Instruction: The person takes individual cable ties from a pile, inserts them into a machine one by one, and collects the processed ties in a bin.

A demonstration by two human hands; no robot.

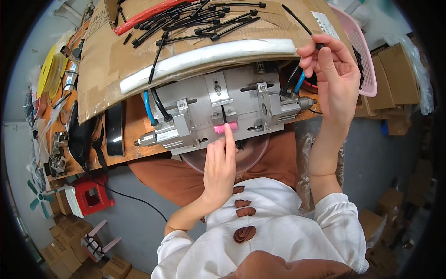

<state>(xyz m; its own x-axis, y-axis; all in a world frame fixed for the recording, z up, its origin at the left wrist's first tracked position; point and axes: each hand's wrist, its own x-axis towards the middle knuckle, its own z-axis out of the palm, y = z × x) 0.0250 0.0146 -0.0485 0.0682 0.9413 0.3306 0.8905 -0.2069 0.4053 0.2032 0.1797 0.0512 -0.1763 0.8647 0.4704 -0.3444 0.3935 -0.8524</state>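
Observation:
My left hand (pixel 218 167) reaches to the front of a metal fixture (pixel 241 100), its index finger stretched out onto a small pink piece (pixel 219 129). The other fingers of that hand are loosely bent. A thin black rod (pixel 224 114) runs back from the pink piece into the fixture, under a metal bracket. Up at the right, my right hand (pixel 338 72) pinches the knobbed end of another thin black stick (pixel 296 20) between thumb and fingers. Its far end points up and left over the cardboard.
Many similar black sticks (pixel 195 25) and a red strip (pixel 139 21) lie on cardboard (pixel 102 69) behind a white padded edge (pixel 209 60). Blue and black hoses (pixel 148 109) join the fixture. A phone (pixel 114 130) lies left; a pink basket (pixel 369 69) stands right.

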